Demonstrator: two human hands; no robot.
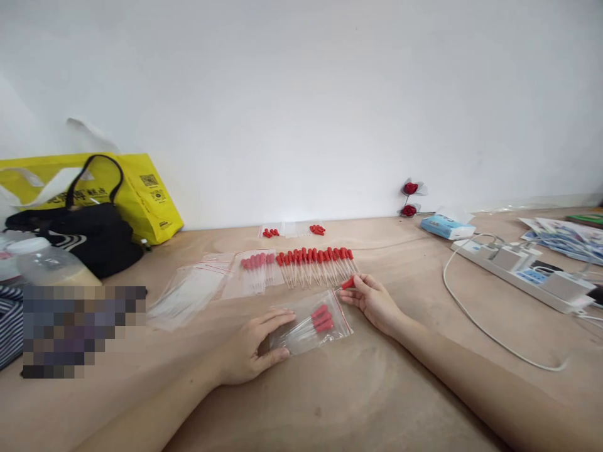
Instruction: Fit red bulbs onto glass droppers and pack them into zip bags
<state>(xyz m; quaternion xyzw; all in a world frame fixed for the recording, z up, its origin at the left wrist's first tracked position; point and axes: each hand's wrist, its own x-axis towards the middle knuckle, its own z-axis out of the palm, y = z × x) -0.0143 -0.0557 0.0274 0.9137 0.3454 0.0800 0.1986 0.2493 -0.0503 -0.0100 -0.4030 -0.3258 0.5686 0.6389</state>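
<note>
A clear zip bag (306, 342) with a red line along its right edge lies on the table, holding several red-capped droppers (323, 318). My left hand (257, 345) rests on the bag's left end, fingers apart. At the bag's upper right corner, my right hand (370, 301) pinches one red-capped dropper (347, 284), its thin tip pointing left at the bag opening. Behind the hands is a row of loose red-capped droppers (315, 263). Left of that row, more droppers (257, 270) lie in or under clear plastic.
Flat clear bags (193, 289) lie to the left. Small red caps (317, 230) sit on plastic near the wall. A yellow bag (155, 201), black cap (94, 235) and bottle (51, 263) stand left; tissues (445, 226), a power strip (527, 270) and a white cable (475, 320) are right.
</note>
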